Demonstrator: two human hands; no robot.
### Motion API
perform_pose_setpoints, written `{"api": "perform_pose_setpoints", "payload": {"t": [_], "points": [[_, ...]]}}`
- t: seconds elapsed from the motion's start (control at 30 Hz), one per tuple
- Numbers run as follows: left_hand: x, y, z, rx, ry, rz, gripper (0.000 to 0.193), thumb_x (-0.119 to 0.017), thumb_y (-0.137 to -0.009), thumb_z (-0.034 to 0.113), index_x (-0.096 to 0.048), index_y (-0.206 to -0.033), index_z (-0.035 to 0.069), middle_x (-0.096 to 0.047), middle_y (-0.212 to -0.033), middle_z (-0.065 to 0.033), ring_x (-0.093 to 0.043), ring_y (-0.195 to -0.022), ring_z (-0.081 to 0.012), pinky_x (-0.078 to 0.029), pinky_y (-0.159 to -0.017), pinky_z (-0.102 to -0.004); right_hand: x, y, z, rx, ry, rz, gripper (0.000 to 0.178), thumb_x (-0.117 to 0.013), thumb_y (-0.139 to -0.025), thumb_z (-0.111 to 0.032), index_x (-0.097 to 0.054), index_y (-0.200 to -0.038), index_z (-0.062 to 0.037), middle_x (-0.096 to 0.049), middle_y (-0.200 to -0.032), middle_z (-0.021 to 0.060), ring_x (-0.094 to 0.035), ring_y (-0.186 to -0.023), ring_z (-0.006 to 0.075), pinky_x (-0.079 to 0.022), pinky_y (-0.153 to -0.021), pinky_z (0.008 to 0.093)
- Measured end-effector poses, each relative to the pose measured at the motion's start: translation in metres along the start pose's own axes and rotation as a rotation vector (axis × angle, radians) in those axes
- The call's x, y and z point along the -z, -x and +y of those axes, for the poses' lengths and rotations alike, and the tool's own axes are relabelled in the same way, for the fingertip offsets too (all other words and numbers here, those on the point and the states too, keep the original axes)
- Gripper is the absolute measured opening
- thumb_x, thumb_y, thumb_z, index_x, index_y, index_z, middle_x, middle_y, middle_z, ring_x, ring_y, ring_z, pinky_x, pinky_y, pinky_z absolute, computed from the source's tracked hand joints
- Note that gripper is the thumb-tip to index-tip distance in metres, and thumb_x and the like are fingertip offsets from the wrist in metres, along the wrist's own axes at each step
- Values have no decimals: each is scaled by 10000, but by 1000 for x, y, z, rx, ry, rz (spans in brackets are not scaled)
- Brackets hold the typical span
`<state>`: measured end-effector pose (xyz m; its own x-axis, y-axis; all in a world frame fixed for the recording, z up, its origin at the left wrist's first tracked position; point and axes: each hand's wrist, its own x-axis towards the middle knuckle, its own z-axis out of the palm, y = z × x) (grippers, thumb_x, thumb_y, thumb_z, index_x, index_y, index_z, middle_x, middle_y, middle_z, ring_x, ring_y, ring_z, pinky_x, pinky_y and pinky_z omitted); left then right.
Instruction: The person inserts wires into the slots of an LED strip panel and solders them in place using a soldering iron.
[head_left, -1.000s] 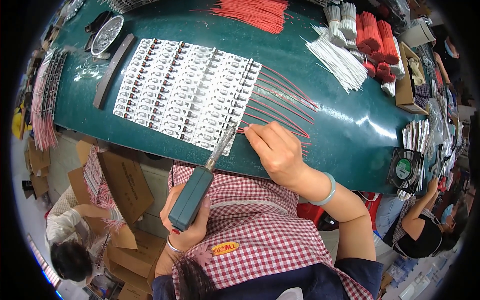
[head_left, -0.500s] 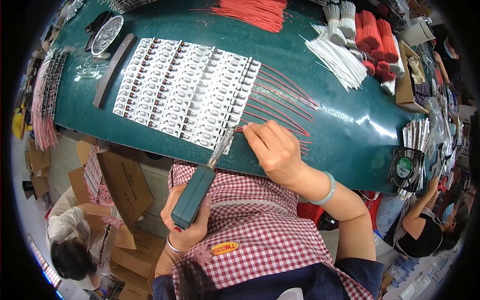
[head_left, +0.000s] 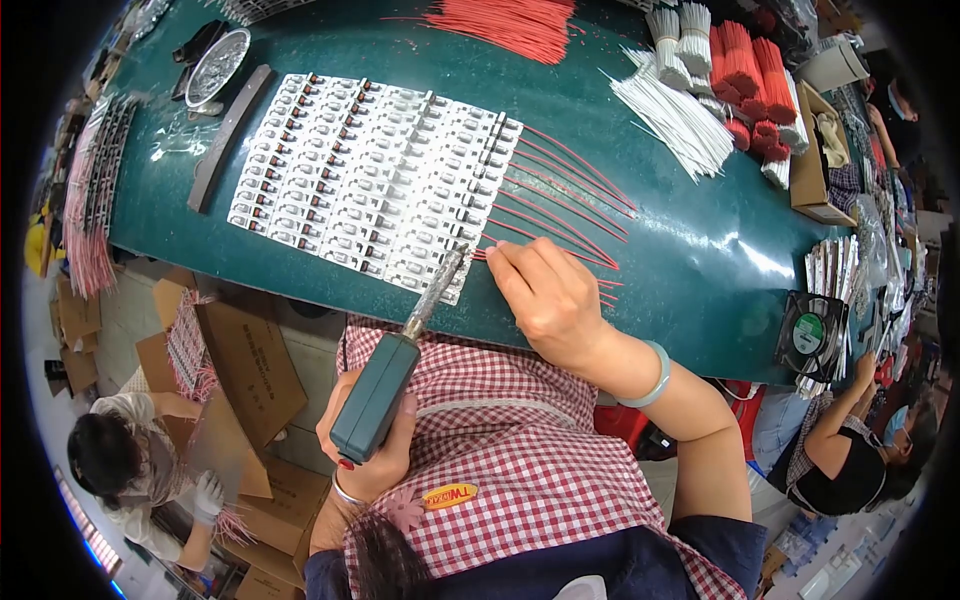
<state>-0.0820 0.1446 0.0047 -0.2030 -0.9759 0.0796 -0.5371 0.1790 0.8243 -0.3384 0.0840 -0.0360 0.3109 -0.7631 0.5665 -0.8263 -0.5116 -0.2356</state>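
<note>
My left hand (head_left: 392,452) is wrapped round a dark green soldering iron gun (head_left: 374,402). Its metal tip reaches up and right to the lower right edge of a white panel (head_left: 370,180) made of rows of small parts. With fingertips pinched together, my right hand (head_left: 552,300) holds a red wire against that edge, right beside the tip. Several more red wires (head_left: 570,225) fan out rightward from the panel's right side. The wire's end under my fingertips is too small to make out.
A dark curved bar (head_left: 228,140) lies left of the panel, near a silver dish (head_left: 217,68). Loose red wires (head_left: 505,25), white wires (head_left: 675,115) and bundled wires (head_left: 740,65) lie at the back. A small fan (head_left: 805,337) stands right. Co-workers sit on both sides.
The soldering gun's body has shifted slightly left and down in my left hand, its tip still at the panel's edge. My right hand stays nearly still. The left co-worker has changed posture.
</note>
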Motion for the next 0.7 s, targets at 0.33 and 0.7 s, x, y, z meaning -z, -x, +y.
{"api": "perform_pose_setpoints", "payload": {"t": [0.33,0.7], "points": [[5,4,1,10,-12,-23,253,-763,-774,-10,-705,-1017,-45,-692,-990,-179,-705,-839,-294,-558,-729,-340,3,6,-4,3,-43,53,261,-688,-731,-36,-678,-975,57,-646,-931,116,-596,-758,223,-488,-602,314],[3,1,5,-19,7,-8,231,-753,-763,-29,-704,-986,-62,-696,-969,-183,-700,-840,-308,-555,-739,-348,1,7,-7,11,-49,2,271,-672,-736,-45,-674,-989,55,-641,-920,108,-595,-770,217,-486,-592,310]]}}
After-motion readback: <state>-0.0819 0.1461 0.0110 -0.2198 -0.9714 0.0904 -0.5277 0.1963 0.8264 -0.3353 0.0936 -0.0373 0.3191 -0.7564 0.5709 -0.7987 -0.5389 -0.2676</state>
